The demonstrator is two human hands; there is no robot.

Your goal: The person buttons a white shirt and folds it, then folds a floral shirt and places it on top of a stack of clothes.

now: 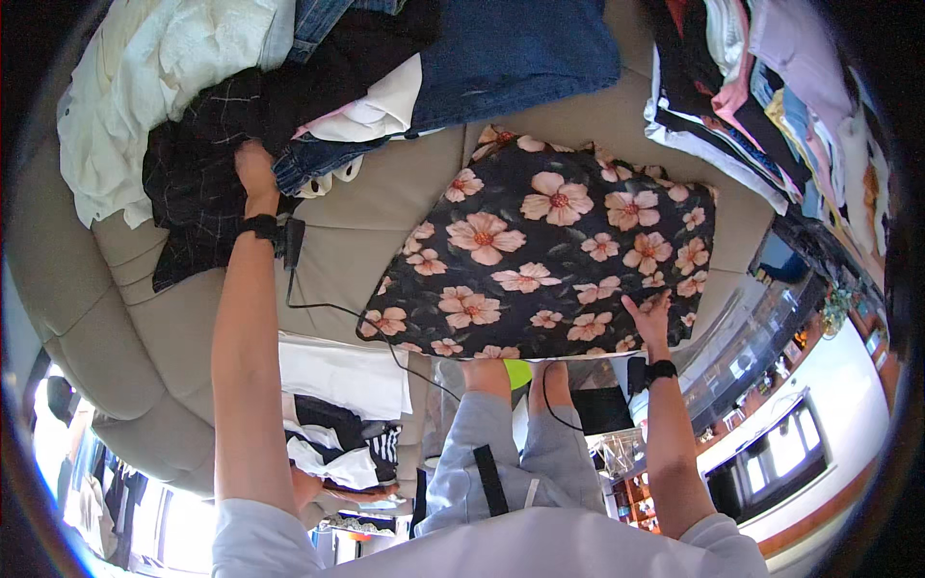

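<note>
My left hand [254,172] reaches into a black garment with thin white check lines [195,180], at the left of a heap of clothes. Its fingers are hidden against the dark cloth, so their grip cannot be made out. Close beside that hand lies a bunched piece of blue denim [311,165]. My right hand [650,314], fingers spread, is at the lower right of a black garment printed with pink flowers [535,253]. This garment lies spread fairly flat on a grey-beige padded sofa seat [361,209]; the right hand does not grasp it.
White clothing [159,87] and dark blue jeans [506,65] lie at the far side. Folded clothes are stacked at the right [795,108]. A black cable [390,339] runs from my left wrist band. Behind me a person's arm [347,491] is near more clothes.
</note>
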